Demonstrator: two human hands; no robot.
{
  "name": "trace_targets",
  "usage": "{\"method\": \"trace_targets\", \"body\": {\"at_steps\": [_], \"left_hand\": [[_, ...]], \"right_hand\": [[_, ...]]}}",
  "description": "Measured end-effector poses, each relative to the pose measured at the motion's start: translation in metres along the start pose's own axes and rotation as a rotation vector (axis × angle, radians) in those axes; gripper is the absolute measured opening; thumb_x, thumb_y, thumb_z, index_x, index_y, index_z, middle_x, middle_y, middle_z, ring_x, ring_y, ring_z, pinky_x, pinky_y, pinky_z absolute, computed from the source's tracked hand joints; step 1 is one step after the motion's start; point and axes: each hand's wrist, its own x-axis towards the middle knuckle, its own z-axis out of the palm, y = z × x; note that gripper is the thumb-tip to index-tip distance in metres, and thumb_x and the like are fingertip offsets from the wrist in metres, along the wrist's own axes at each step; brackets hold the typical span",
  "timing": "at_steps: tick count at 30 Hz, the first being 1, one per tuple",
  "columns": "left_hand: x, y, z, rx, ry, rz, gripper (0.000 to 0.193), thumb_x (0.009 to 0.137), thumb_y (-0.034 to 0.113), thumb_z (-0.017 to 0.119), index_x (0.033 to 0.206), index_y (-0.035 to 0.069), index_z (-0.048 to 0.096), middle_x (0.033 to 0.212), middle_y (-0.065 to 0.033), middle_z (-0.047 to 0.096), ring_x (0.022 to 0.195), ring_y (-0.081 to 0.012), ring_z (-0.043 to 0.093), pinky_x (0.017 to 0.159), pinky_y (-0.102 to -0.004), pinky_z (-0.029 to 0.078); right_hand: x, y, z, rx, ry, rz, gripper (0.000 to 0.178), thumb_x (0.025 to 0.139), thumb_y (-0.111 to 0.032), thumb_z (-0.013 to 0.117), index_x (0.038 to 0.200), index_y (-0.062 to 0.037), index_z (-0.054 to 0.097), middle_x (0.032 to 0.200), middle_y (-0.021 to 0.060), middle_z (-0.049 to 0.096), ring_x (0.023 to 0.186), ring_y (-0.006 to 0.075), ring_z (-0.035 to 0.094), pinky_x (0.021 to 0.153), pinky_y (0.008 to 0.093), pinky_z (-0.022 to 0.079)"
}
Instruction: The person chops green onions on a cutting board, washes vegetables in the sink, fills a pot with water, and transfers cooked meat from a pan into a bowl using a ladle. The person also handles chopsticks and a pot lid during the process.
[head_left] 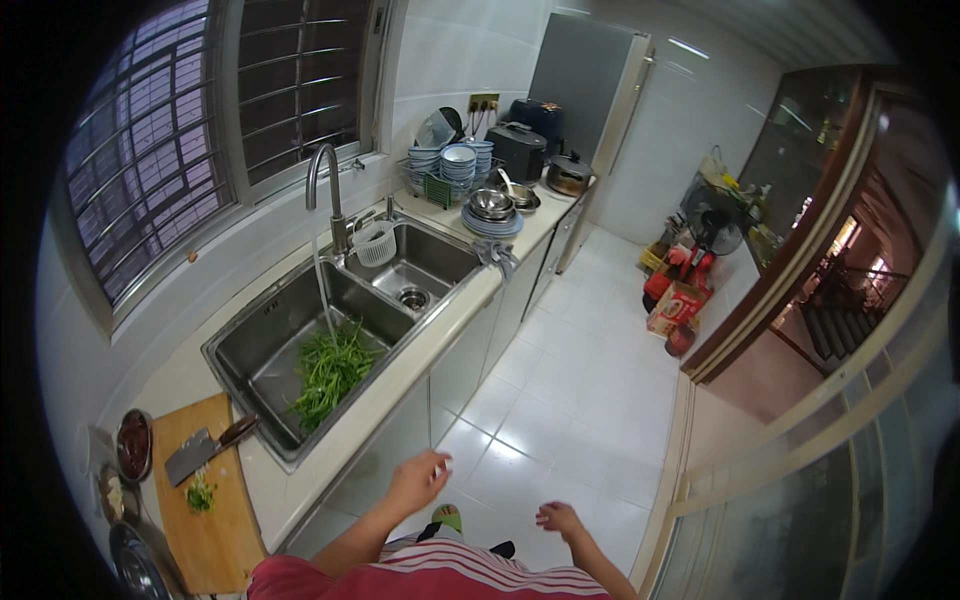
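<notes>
My left hand (419,481) is held in the air in front of the counter edge, fingers loosely bent and apart, holding nothing. Lower on the right, my right hand (560,519) hangs over the floor, also empty, its fingers slightly curled. Left of my hands, long green leafy vegetables (335,372) lie in the large basin of the steel sink (255,345). A thin stream of water runs onto them from the curved faucet (337,205). On a wooden cutting board (215,540) rest a cleaver (195,455) and some chopped greens (201,493). Neither hand touches anything.
A bowl of dark red food (134,444) stands beside the board. A white basket (375,245) sits at the smaller basin. Farther along the counter are stacked bowls (458,165), plates with metal bowls (491,215), a grey cloth (495,256) and a pot (570,175). A fan (714,232) stands right.
</notes>
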Motion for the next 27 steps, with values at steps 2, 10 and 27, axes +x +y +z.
{"method": "trace_targets", "body": {"at_steps": [2, 10, 27], "left_hand": [[0.067, -0.024, -0.018, -0.076, 0.169, -0.065, 0.019, 0.08, 0.015, 0.059, 0.097, 0.006, 0.058, 0.079, -0.0064, 0.059, 0.066, -0.0182, 0.058, 0.058, -0.0299, 0.047], [0.222, -0.22, -0.134, -1.429, 1.049, -0.52, 0.016, 0.089, 0.011, 0.045, 0.086, 0.001, 0.057, 0.076, -0.011, 0.059, 0.064, -0.0199, 0.056, 0.056, -0.0302, 0.048], [0.279, -0.285, -0.154, -1.183, 1.57, -0.925, 0.019, 0.087, 0.018, 0.044, 0.075, 0.008, 0.053, 0.057, 0.0002, 0.048, 0.05, -0.0137, 0.047, 0.044, -0.0242, 0.039]], "right_hand": [[0.042, -0.079, -0.007, -0.038, -0.045, -0.116, 0.027, 0.087, -0.025, 0.054, 0.102, -0.0027, 0.056, 0.09, 0.0083, 0.064, 0.077, 0.0177, 0.062, 0.065, 0.0282, 0.049], [0.162, -0.393, -0.059, 0.061, -0.172, -0.619, 0.028, 0.087, -0.022, 0.055, 0.105, -0.0007, 0.056, 0.087, 0.0075, 0.064, 0.076, 0.0134, 0.06, 0.064, 0.0252, 0.046], [0.557, -0.993, 0.046, -0.492, 0.252, -1.197, 0.021, 0.078, -0.021, 0.057, 0.093, -0.008, 0.064, 0.093, 0.0164, 0.063, 0.091, 0.0335, 0.059, 0.08, 0.0407, 0.046]]}}
